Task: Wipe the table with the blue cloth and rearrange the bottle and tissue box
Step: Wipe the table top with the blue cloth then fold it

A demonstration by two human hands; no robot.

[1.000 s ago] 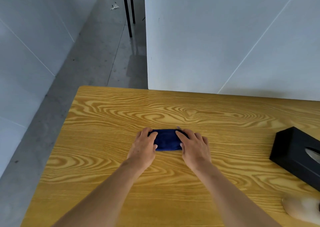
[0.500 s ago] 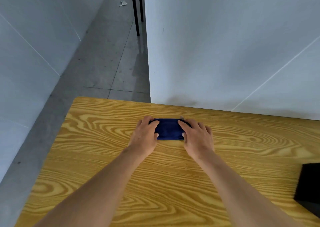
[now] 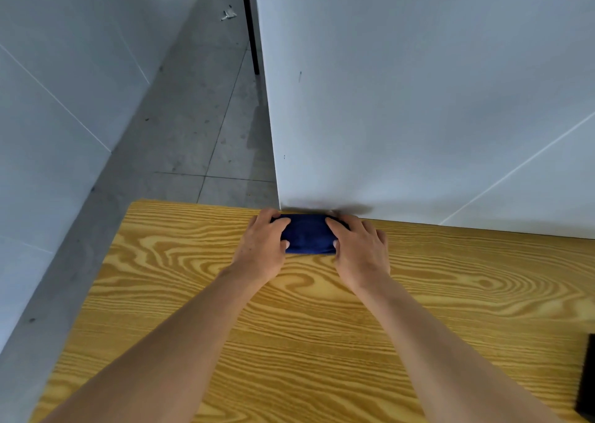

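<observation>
A folded blue cloth (image 3: pixel 307 234) lies on the yellow wooden table (image 3: pixel 193 293), right at its far edge against the white wall panel. My left hand (image 3: pixel 262 248) presses on the cloth's left end and my right hand (image 3: pixel 359 252) on its right end, fingers curled over it. A sliver of the black tissue box (image 3: pixel 587 377) shows at the right border. The bottle is out of view.
A white wall panel (image 3: pixel 402 100) rises directly behind the table's far edge. Grey tiled floor (image 3: pixel 193 116) lies to the left and beyond, with a black furniture leg (image 3: pixel 251 26) and a scrap of litter on it. The table's left edge runs diagonally.
Both hands have pushed the cloth away from me across the table, from its middle to the far edge by the wall. The tissue box has slid almost out of view; the bottle is gone from view.
</observation>
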